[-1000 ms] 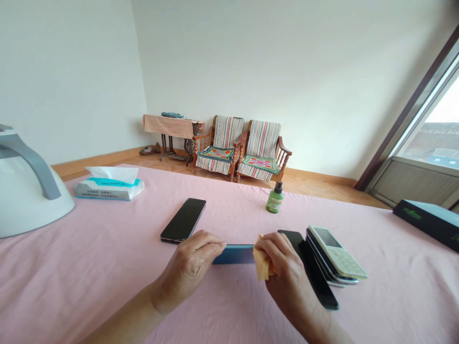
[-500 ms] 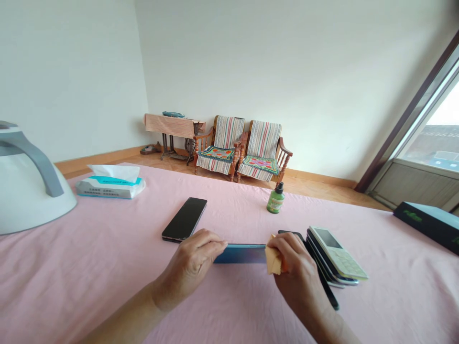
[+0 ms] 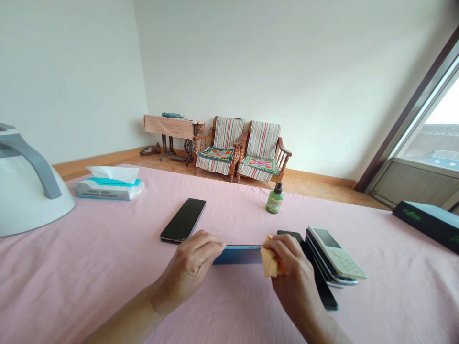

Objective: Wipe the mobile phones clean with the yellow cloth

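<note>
A blue phone [image 3: 237,254] is held on its long edge, sideways, above the pink cloth. My left hand [image 3: 191,265] pinches its left end between thumb and fingers. At the right end my right hand [image 3: 292,267] grips a folded yellow cloth [image 3: 269,262] against the phone's edge. Beyond my left hand lies a black phone [image 3: 183,220], flat on the table. Close to my right hand are another dark phone [image 3: 325,291] and a stack of phones with a pale keypad phone [image 3: 335,253] on top.
A green bottle [image 3: 274,198] stands behind the hands. A tissue pack [image 3: 109,187] and a white kettle [image 3: 32,191] are at the left of the table [image 3: 143,191]. At the far right lies a black box [image 3: 426,223]. Two chairs stand beyond.
My right hand and the yellow cloth have slid slightly left along the phone's edge. My left hand still holds the left end.
</note>
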`<state>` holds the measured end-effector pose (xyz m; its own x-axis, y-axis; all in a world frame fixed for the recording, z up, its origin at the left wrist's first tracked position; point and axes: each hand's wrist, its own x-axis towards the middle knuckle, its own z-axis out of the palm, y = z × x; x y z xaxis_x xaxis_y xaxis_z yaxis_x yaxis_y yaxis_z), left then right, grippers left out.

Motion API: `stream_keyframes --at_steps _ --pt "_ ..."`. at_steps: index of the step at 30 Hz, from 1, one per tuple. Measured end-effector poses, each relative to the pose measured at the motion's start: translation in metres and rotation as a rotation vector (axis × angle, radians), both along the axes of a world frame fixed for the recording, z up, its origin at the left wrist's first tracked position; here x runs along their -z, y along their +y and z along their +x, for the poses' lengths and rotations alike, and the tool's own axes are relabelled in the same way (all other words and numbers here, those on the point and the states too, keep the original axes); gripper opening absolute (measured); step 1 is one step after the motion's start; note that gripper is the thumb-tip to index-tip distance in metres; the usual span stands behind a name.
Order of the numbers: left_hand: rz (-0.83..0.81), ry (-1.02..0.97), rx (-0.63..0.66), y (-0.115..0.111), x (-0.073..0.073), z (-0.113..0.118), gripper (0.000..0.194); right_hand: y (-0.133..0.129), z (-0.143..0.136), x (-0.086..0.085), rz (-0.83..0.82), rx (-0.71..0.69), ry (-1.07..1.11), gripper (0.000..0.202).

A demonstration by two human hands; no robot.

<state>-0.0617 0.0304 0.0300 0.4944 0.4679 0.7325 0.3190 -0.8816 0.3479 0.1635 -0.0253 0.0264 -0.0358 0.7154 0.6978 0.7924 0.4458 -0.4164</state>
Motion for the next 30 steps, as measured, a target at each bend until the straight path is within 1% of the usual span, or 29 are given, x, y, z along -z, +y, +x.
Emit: stream_keyframes --at_steps 5,8,10,14,16,20,22,26,30 --pt "0.000 0.023 -0.012 0.000 0.000 0.000 0.014 0.000 -0.034 0.001 -0.029 -0.126 -0.008 0.044" --pt "-0.001 0.035 -0.012 0.000 0.000 -0.001 0.014 0.000 -0.043 -0.001 -0.061 -0.170 -0.037 0.045" --pt "0.001 0.036 -0.011 0.000 0.000 -0.001 0.014 0.000 -0.040 -0.003 -0.067 -0.168 -0.055 0.045" --pt "-0.012 0.022 0.002 0.001 0.001 -0.001 0.014 0.000 -0.023 -0.005 -0.015 -0.063 -0.035 0.038" --pt "-0.019 0.016 0.005 0.000 0.001 -0.001 0.014 0.000 -0.020 -0.004 0.001 -0.039 -0.029 0.037" --pt "-0.025 0.015 0.007 0.000 0.001 -0.002 0.014 -0.002 -0.024 -0.005 -0.009 -0.096 -0.047 0.045" --pt "-0.020 0.011 0.011 -0.001 0.001 -0.002 0.014 -0.002 -0.025 -0.005 -0.019 -0.102 -0.050 0.043" --pt "-0.017 0.012 0.000 -0.001 0.001 -0.001 0.014 -0.001 -0.022 -0.006 -0.024 -0.066 -0.052 0.033" --pt "-0.017 0.017 0.001 -0.002 0.001 -0.001 0.014 0.000 -0.025 -0.008 -0.066 -0.071 -0.039 0.036"
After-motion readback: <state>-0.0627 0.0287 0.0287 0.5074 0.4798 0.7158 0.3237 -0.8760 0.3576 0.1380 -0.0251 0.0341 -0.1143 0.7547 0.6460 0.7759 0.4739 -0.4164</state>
